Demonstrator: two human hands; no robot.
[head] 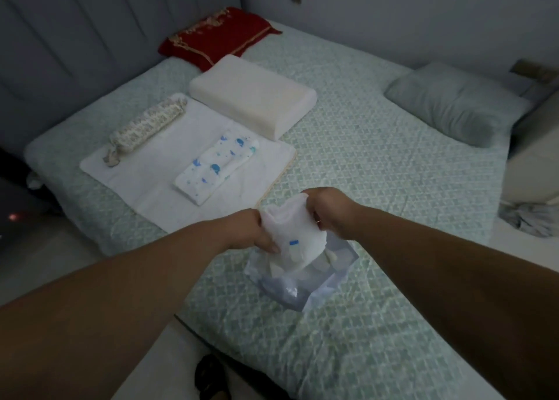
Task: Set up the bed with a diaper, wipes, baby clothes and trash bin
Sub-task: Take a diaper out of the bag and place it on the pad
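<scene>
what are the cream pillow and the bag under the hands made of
Cream pillow: looks like moulded foam, matte; it keeps a smooth contoured block shape with rounded edges and no creases.
Bag: looks like thin plastic film, glossy and translucent; it crinkles, catches light, and pale contents show through. Both hands grip a white diaper above it.

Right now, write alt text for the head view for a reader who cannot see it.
Both hands, left hand and right hand, grip a white diaper over a clear plastic pack lying on the green-patterned bed. Beyond, a white changing mat holds a blue-printed folded cloth and a rolled patterned cloth, beside a cream pillow.
</scene>
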